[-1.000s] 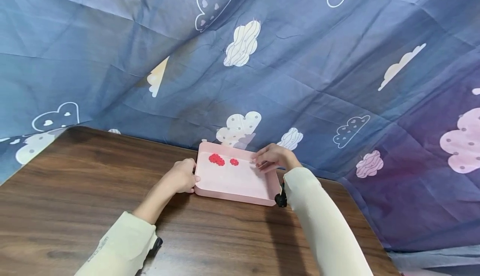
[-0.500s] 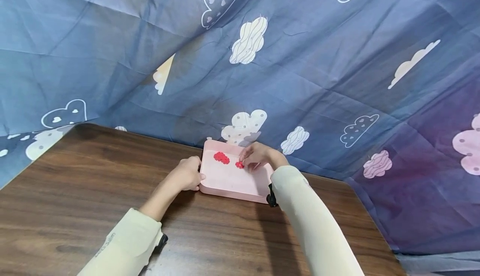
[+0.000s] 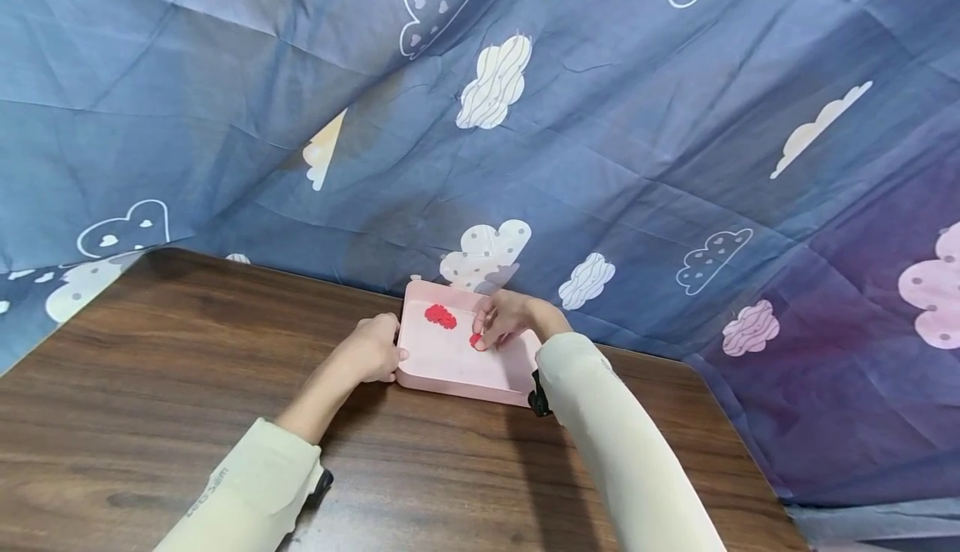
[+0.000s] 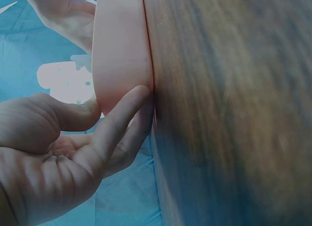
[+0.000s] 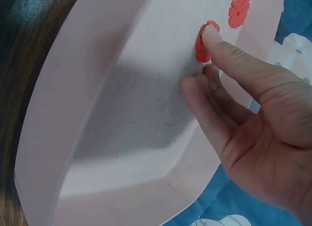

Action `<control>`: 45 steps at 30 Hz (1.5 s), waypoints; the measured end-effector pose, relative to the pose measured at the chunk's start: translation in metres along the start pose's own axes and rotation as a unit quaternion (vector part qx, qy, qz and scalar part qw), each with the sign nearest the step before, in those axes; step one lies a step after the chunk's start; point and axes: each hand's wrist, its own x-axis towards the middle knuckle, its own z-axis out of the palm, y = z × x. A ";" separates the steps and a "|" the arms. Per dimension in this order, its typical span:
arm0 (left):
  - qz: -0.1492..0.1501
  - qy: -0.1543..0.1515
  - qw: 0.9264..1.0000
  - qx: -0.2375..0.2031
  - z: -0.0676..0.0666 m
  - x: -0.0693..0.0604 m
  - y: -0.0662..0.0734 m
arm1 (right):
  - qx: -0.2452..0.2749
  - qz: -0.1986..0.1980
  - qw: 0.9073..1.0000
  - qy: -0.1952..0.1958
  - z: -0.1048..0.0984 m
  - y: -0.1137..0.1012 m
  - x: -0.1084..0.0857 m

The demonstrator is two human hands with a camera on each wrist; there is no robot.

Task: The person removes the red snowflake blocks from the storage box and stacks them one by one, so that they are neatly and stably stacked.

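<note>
My left hand (image 3: pixel 369 349) grips the left end of a shallow pink tray (image 3: pixel 450 384). In the left wrist view its thumb lies at the tray's rim and its fingers bear on the outer wall. Inside the tray, my right hand (image 3: pixel 513 318) pinches a small red flower-shaped disc (image 3: pixel 476 340) with a notched edge. The right wrist view has the thumb on this red disc (image 5: pixel 202 51), with the other fingers curled beside it, partly hiding it. Several more red discs (image 3: pixel 441 317) lie clustered near the tray's back left corner.
The tray rests on a dark brown wooden table (image 3: pixel 225 343), close to its back edge. Directly behind hangs a blue cloth (image 3: pixel 360 202) with cloud prints, which continues along the right side.
My right hand has moved left from the tray's right side to the single red disc and taken hold of it, shifting it slightly forward. My left hand keeps its grip.
</note>
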 end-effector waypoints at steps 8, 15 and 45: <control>0.000 0.001 1.000 -0.004 -0.001 0.000 0.000 | 0.030 -0.009 1.000 -0.001 0.000 0.001 -0.003; -0.003 0.000 1.000 -0.004 0.001 0.001 0.000 | 0.067 -0.002 0.998 -0.005 0.000 0.003 -0.005; -0.003 -0.007 1.000 -0.012 -0.001 -0.001 0.001 | 0.110 0.030 0.993 0.021 -0.032 0.042 -0.033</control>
